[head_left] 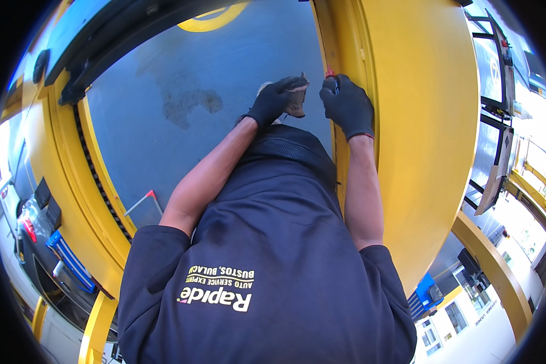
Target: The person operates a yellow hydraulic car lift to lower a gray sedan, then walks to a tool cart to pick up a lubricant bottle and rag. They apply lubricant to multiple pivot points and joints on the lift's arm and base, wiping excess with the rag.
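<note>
My left hand, in a black glove, is closed on a dirty brown rag whose loose end hangs out past the fingers. To its right, my right hand, gloved in black too, is a fist around a small tool with a red end. Only that red end and a little of the shaft show, so its kind is hidden. This hand is beside the edge of a large yellow panel. The two hands are a short gap apart, in front of my waist.
Yellow posts frame the left side, with a black beam across the top left. Dark stains mark the blue-grey floor. A red-tipped bar is by my left elbow. A blue cabinet stands further left.
</note>
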A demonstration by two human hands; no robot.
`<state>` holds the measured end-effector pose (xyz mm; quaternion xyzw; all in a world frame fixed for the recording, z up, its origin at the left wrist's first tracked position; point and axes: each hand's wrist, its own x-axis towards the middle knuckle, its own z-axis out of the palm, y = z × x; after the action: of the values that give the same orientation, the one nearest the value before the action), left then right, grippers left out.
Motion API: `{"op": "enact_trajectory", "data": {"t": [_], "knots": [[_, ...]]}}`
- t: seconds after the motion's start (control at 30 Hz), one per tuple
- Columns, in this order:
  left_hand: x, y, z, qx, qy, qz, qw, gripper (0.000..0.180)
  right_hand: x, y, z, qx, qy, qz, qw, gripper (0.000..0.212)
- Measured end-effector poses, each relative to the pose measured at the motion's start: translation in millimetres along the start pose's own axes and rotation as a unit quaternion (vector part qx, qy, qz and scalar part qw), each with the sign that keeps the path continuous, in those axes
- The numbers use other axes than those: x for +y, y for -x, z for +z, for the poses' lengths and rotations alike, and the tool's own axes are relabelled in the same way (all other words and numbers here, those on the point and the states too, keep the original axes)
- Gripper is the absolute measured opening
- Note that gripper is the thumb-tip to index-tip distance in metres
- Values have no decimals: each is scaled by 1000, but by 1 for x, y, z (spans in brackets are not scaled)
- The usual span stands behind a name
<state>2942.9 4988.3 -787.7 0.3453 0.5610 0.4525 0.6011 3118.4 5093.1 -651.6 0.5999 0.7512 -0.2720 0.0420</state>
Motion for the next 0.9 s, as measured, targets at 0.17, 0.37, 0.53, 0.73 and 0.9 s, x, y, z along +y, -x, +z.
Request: {"op": "enact_trajectory", "data": {"t": [0.17,0.37,0.53,0.73,0.9], "knots": [[-6,3,3,-9,-19,3,1000,49,12,8,8,-22,-6,21,1000,38],[-10,14,4,-28,-79,69,994,49,18,19,9,-23,10,19,1000,39],[-17,22,2,-25,-75,42,996,46,25,30,13,-17,15,5,1000,39],[-31,33,3,14,-40,-6,999,46,25,44,11,-25,8,8,1000,38],[-20,46,11,13,-123,60,990,51,31,36,18,1,6,-9,1000,37]]}}
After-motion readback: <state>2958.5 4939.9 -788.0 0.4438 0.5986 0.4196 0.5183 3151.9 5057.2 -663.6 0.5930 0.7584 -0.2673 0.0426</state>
